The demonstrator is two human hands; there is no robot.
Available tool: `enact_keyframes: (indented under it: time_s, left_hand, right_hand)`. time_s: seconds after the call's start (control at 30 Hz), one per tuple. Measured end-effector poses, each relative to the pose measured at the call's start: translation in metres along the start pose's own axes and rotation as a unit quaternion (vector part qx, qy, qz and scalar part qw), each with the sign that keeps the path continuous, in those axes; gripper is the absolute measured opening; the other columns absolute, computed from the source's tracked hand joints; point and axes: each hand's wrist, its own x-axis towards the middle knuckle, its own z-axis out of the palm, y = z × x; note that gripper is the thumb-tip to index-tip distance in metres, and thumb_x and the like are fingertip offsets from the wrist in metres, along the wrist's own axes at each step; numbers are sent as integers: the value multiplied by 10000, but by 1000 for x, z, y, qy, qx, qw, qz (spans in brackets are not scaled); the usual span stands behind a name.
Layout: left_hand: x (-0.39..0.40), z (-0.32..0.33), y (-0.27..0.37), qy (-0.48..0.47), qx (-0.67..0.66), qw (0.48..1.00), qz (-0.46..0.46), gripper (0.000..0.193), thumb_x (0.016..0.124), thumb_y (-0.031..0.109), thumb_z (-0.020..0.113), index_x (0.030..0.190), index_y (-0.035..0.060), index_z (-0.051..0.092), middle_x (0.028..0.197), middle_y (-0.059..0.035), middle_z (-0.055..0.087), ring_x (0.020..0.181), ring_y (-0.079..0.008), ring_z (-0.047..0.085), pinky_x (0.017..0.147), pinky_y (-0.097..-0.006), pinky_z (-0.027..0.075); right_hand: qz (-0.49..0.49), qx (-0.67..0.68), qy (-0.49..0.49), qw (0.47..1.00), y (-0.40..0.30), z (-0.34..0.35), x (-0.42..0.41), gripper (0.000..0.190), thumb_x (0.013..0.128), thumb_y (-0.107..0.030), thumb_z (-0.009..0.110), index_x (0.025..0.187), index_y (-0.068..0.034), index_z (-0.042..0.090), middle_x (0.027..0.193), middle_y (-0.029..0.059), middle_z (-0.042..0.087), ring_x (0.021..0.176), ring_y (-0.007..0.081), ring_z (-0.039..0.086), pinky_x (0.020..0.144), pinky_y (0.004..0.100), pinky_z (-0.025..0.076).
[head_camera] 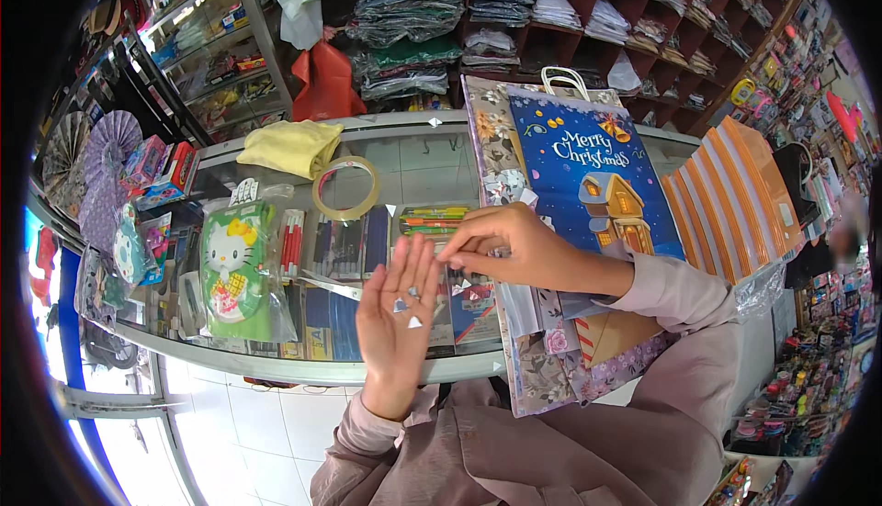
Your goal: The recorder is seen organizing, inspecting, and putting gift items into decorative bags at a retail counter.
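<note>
My left hand [396, 323] is held palm up over the front of a glass display counter [455, 372], fingers extended. On its palm lie a few small scraps [414, 323], white and silvery, some of them triangular. Close by the left fingertips is my right hand [517, 244], thumb and fingertips drawn together. Whether a scrap sits in that pinch is too small to tell. Under the right forearm, a blue Christmas paper gift bag [551, 141] lies on top of flowered paper bags [486, 141]. A pair of scissors [337, 285] rests left of my left hand.
A roll of clear tape [346, 188] and a folded yellow cloth [289, 148] lie on the counter. Nearer the left is a green Hello Kitty item in plastic [238, 272]. Orange striped bags [737, 203] stick out at right. Shelves of wrapped clothing [406, 17] stand behind.
</note>
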Motion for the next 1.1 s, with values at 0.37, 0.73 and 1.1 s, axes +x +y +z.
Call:
enact_keyframes:
  time_s: [0.37, 0.73, 1.1]
  left_hand:
    - [1, 10, 22, 14, -113, 993, 29, 418, 931, 146, 264, 1277, -85, 308, 1343, -200, 325, 1286, -288, 259, 1086, -409, 212]
    - [1, 7, 20, -14, -38, 995, 89, 426, 934, 171, 285, 1272, -87, 307, 1334, -219, 323, 1279, -302, 266, 1084, -402, 222]
    - [-1, 2, 13, -8, 0, 999, 47, 420, 922, 147, 329, 1280, -71, 300, 1351, -223, 292, 1292, -303, 239, 1088, -411, 205]
  right_hand:
    - [-215, -346, -198, 892, 18, -2, -13, 253, 725, 21, 510, 970, 52, 565, 1039, 184, 567, 1000, 293, 543, 863, 352, 444]
    - [-135, -294, -266, 908, 4, -12, -11, 231, 752, -51, 583, 958, 28, 515, 892, 136, 511, 841, 297, 539, 750, 372, 439]
    - [-94, -292, -291, 906, 4, -2, -4, 116, 665, -11, 596, 761, 27, 543, 772, 134, 544, 814, 301, 557, 720, 374, 451]
